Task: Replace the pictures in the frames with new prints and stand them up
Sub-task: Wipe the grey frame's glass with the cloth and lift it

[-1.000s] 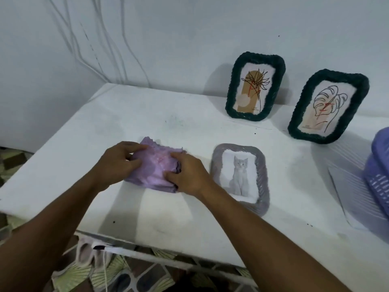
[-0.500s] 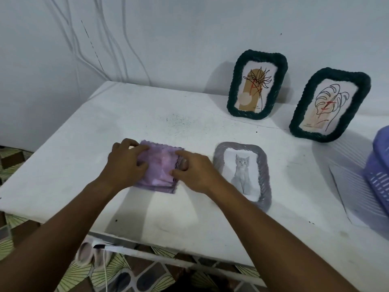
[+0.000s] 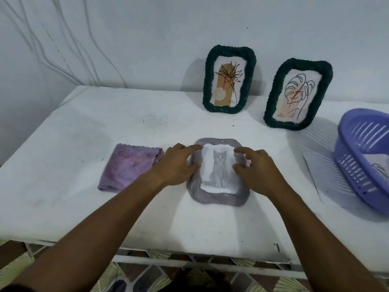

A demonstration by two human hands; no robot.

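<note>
Your left hand [image 3: 175, 167] and right hand [image 3: 260, 172] flank grey frame [image 3: 219, 197], lying flat mid-bench [image 3: 63, 207], cat print facing up. Fingers curled loosely on frame's side edges; grip not clamped, nothing lifted. Folded purple cloth [image 3: 128, 166] just left. Two green frames [image 3: 229, 79] stand against wall.

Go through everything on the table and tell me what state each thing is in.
Grey frame: flat, cat print in, both hands on its sides.
Left green frame: standing against wall.
Right green frame: standing against wall.
Cloth: folded, let go.
Basket: paper inside.
</note>
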